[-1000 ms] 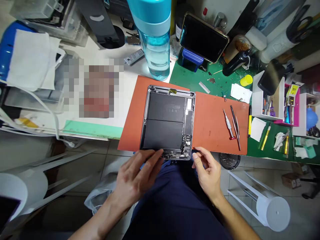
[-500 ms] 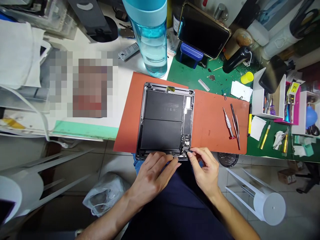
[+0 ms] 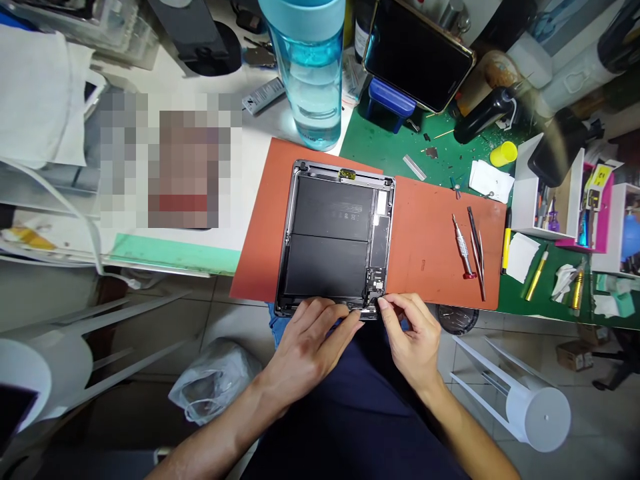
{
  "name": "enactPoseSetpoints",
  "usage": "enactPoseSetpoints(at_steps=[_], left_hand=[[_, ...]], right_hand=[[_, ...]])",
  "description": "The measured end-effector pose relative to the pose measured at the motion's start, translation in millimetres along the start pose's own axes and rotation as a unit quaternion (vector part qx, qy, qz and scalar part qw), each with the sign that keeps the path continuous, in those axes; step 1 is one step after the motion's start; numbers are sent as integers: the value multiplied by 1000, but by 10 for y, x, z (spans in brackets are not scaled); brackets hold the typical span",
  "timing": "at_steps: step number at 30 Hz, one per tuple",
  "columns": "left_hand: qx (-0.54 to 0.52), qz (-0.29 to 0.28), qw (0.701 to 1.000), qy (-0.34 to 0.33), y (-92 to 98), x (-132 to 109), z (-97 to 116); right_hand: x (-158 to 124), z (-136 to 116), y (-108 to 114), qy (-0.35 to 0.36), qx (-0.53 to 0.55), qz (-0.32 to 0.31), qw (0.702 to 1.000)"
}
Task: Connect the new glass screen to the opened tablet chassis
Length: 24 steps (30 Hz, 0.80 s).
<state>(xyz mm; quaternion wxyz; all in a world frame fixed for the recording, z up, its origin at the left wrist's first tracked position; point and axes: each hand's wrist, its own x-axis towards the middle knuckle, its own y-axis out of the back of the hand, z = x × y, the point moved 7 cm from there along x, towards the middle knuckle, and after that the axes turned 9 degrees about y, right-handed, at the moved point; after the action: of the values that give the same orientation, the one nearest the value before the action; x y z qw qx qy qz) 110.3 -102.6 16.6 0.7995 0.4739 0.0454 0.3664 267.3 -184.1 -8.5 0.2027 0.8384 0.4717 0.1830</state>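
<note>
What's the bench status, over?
Left hand at near edge of open tablet; right hand at its near right corner. Tablet on orange mat, insides showing. Left hand hides part of that edge; screwdriver well off right.

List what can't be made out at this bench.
1. Head view: near edge of the opened tablet, partly hidden by the left hand.
2. Head view: whether the right hand grips anything; too small to tell.
3. Head view: top of the water bottle, cut off by the upper edge.

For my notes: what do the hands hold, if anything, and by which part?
It cannot be told: the left hand is over the near edge of the opened tablet, the right hand at its near right corner.
</note>
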Motion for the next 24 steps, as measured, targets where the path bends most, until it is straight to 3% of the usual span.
enactPoseSetpoints(at_steps=[24], left_hand=[[-55, -10, 997, 58, -20, 80, -28]], right_hand=[[-84, -38, 47, -20, -14, 16, 1000]])
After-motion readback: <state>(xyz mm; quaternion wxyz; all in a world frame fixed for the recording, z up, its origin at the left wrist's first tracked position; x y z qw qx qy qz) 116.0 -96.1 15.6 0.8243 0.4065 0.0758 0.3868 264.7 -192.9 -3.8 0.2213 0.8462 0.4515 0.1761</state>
